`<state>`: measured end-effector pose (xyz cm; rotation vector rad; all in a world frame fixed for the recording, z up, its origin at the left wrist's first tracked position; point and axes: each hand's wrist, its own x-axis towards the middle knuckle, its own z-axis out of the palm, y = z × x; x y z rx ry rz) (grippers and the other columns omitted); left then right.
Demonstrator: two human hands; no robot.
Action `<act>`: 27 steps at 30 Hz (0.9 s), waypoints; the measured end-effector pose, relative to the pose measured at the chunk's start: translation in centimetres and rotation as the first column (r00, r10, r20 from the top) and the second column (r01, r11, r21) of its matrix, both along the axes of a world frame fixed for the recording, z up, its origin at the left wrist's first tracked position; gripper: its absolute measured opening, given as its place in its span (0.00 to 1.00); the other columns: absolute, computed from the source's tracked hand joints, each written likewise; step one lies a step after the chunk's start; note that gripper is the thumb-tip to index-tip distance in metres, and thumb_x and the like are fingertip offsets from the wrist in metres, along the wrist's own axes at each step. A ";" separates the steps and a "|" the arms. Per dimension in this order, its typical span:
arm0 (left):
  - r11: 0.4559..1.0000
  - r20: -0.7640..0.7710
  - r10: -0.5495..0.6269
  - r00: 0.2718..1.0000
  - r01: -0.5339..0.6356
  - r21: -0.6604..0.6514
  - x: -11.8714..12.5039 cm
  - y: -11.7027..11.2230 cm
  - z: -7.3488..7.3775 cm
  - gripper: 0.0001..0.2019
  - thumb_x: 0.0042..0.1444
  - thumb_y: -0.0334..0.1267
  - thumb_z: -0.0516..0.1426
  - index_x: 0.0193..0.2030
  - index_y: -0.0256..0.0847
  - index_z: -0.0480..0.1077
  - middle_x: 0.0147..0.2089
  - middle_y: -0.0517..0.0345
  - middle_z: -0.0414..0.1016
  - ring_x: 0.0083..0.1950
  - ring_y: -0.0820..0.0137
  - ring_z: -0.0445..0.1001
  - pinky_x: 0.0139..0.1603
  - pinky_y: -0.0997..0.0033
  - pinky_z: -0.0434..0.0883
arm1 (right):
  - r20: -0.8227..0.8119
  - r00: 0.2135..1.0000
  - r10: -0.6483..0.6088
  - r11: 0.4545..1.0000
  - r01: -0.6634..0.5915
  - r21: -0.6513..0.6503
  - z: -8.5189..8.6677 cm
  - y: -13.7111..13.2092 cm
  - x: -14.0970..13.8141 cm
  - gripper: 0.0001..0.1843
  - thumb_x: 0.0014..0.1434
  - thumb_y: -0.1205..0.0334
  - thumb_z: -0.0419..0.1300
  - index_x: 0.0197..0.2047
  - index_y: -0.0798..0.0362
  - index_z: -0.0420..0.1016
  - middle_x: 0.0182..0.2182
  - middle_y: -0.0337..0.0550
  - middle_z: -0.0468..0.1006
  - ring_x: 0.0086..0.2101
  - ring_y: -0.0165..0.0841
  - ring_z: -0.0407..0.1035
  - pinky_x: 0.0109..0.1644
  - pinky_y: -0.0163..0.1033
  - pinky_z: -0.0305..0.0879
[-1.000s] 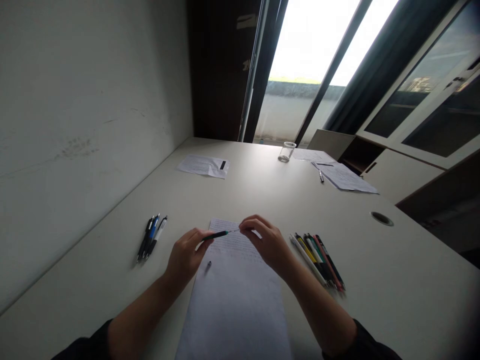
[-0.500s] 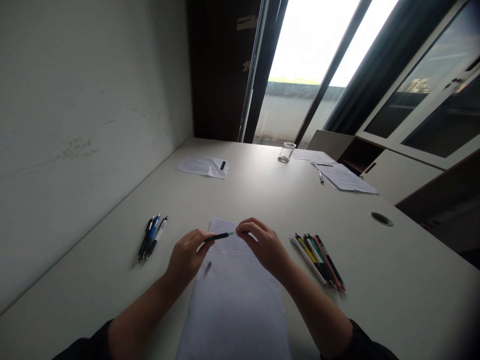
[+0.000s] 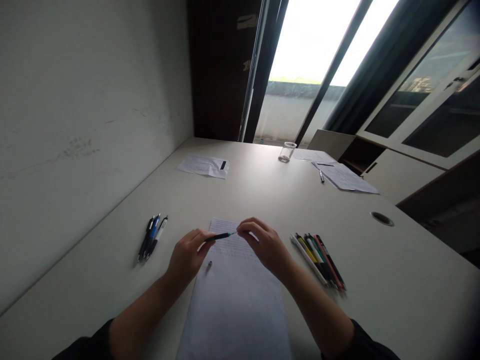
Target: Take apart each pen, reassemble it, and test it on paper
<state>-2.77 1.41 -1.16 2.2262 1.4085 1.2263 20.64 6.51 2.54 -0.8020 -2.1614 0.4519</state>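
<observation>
My left hand point(image 3: 190, 252) is closed on a dark pen barrel point(image 3: 217, 237) with a green end, held nearly level and pointing right. A thin piece that looks like a pen refill point(image 3: 233, 233) sticks out of that end. My right hand point(image 3: 260, 242) pinches its far end between thumb and fingers; the fingertips partly hide it. Both hands are above a long sheet of paper point(image 3: 236, 305) with lines of writing across its upper part. A small dark pen tip piece point(image 3: 209, 265) rests on the paper, below the barrel.
Three pens point(image 3: 152, 237) lie left of the paper, and several coloured pens point(image 3: 318, 262) lie to the right. Farther back are a creased sheet point(image 3: 204, 166), a clear glass point(image 3: 287, 152), stacked papers point(image 3: 348, 177) and a single pen point(image 3: 321, 176). A round cable hole point(image 3: 382, 218) is at right.
</observation>
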 end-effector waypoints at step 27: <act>0.999 -0.104 0.007 0.995 -0.002 0.052 -0.2 0.2 -0.4 0.09 0.65 0.33 0.56 0.50 0.45 0.71 0.42 0.54 0.77 0.43 0.65 0.75 0.45 0.64 0.73 | 0.156 0.987 0.037 0.994 -0.052 0.095 0.3 -0.1 -0.1 0.05 0.67 0.63 0.58 0.43 0.51 0.75 0.38 0.45 0.79 0.38 0.35 0.73 0.44 0.41 0.71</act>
